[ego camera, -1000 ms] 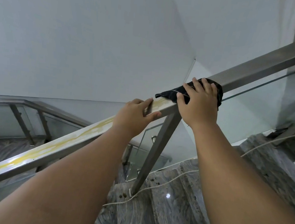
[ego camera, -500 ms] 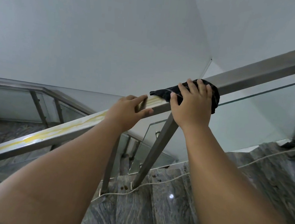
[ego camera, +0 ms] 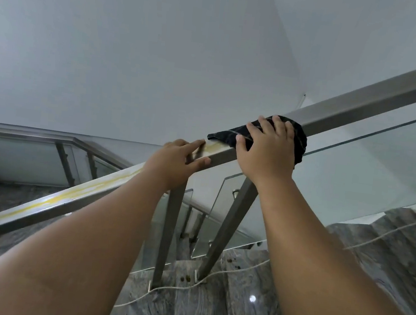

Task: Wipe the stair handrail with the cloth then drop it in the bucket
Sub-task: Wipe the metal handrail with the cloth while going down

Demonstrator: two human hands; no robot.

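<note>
Cloth (ego camera: 232, 137) under R hand (ego camera: 267, 148) fingers (ego camera: 265, 123), pressed on handrail (ego camera: 362, 110).

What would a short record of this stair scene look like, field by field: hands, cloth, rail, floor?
right hand: presses the dark cloth onto the handrail
left hand: grips the rail just below the cloth, bare
rail above cloth: plain metal, no streak visible
rail below cloth: yellow streak along the top
under rail: glass panels, slanted metal posts
floor: grey marble steps, a thin white cord across them
bucket: not in view
</note>
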